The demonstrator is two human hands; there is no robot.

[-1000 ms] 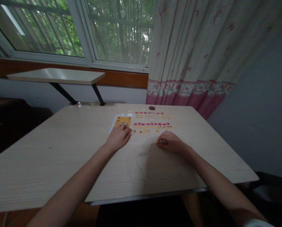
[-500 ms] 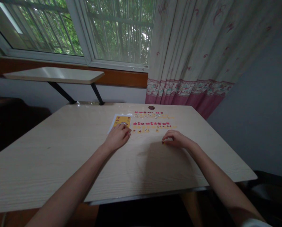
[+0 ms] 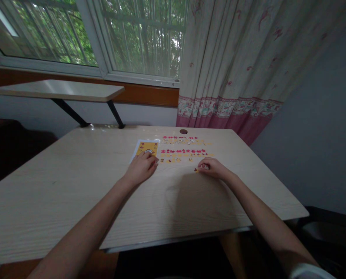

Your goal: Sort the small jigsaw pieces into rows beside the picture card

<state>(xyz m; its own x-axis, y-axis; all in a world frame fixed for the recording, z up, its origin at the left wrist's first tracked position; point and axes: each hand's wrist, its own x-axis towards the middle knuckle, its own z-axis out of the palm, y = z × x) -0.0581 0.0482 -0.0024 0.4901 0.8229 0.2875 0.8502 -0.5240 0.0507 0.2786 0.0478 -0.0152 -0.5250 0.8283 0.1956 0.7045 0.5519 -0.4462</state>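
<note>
A yellow jigsaw puzzle with a pale border [image 3: 151, 145] lies toward the far side of the table. My left hand [image 3: 141, 166] rests over its lower part, fingers laid out and covering some of the picture. Between the thumb and fingertips of my right hand [image 3: 215, 168] is a small yellow and dark jigsaw piece [image 3: 196, 170], held low over the wood or touching it; I cannot tell which. Just beyond that hand, loose pieces lie in rows: pink pieces [image 3: 183, 151] with yellow pieces [image 3: 178, 155] nearer me, and another pink row [image 3: 180, 137] farther back.
The pale wooden table [image 3: 103, 193] has a raised shelf [image 3: 62, 90] on black legs at the back left. A round dark cable hole [image 3: 184, 131] sits near the back edge. Behind are a window [image 3: 144, 38] and a flowered curtain [image 3: 228, 77].
My right hand has moved slightly forward, carrying the small piece nearer the rows. My left hand stays on the puzzle. The view has shifted a little.
</note>
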